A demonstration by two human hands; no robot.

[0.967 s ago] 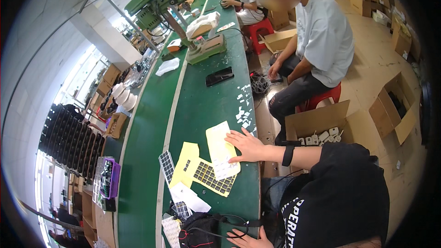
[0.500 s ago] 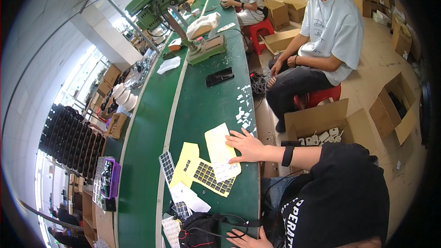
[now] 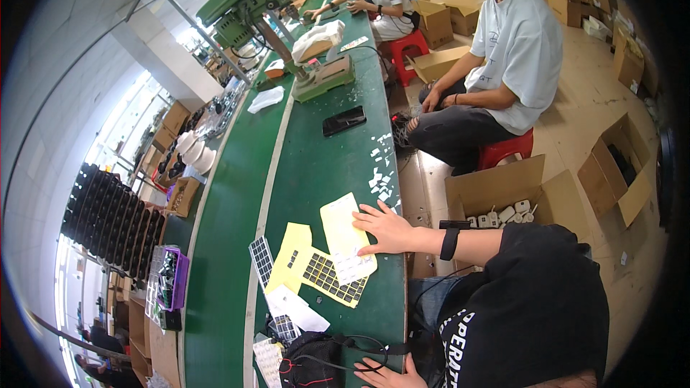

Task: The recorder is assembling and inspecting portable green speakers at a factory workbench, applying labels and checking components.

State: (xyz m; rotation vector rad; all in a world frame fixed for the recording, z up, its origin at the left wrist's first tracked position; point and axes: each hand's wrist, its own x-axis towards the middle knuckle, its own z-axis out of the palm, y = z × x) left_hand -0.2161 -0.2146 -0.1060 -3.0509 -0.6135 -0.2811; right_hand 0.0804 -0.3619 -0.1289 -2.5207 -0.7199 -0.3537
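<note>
Workbench [image 3: 309,165]: spread hands [image 3: 388,230], right touching sheet [image 3: 339,224]

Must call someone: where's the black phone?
In the head view, the phone lies upper centre on the green workbench, below the drill press base and above-left of larger white scraps.

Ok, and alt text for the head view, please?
The right hand rests on a pale sheet, which overlaps a yellow sheet with black squares on a green bench. The left hand lies near a black bag. Farther along are a phone, a green machine and seated people.
</note>
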